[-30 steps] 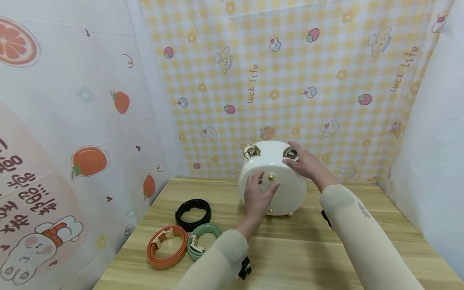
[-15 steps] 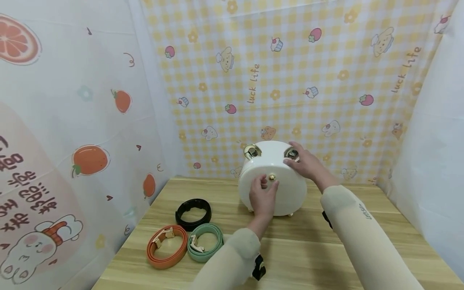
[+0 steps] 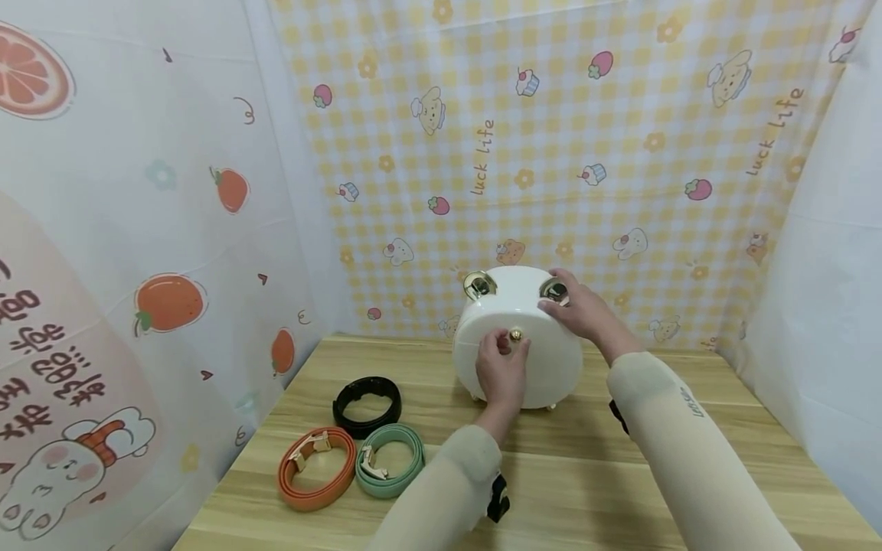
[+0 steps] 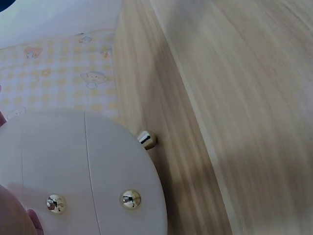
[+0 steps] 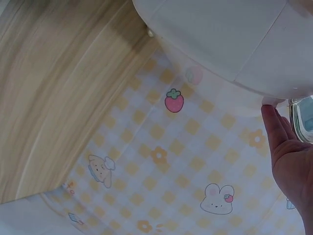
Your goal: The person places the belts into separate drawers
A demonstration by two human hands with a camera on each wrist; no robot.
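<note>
A white rounded drawer box point(image 3: 544, 367) with gold feet stands on the table. In the left wrist view, thin seams divide its front, and a middle knob point(image 4: 55, 203) and lower knob point(image 4: 130, 199) show. My left hand point(image 3: 501, 371) has its curled fingers and thumb on either side of the gold top knob point(image 3: 516, 334), pinching it. That knob is hidden in the left wrist view. My right hand point(image 3: 582, 310) rests on the box's upper right, beside a gold round fitting point(image 3: 553, 290); its fingers look fairly straight in the right wrist view point(image 5: 293, 156).
Left of the box lie three coiled belts: black point(image 3: 367, 408), orange point(image 3: 317, 468) and green point(image 3: 390, 461). A second gold fitting point(image 3: 478, 286) sits at the box's upper left. Patterned cloth point(image 3: 524, 153) hangs behind the wooden table point(image 3: 586, 467).
My left hand has moved right and up across the box front to the top knob, its fingers drawing together. My right hand and the belts have stayed put.
</note>
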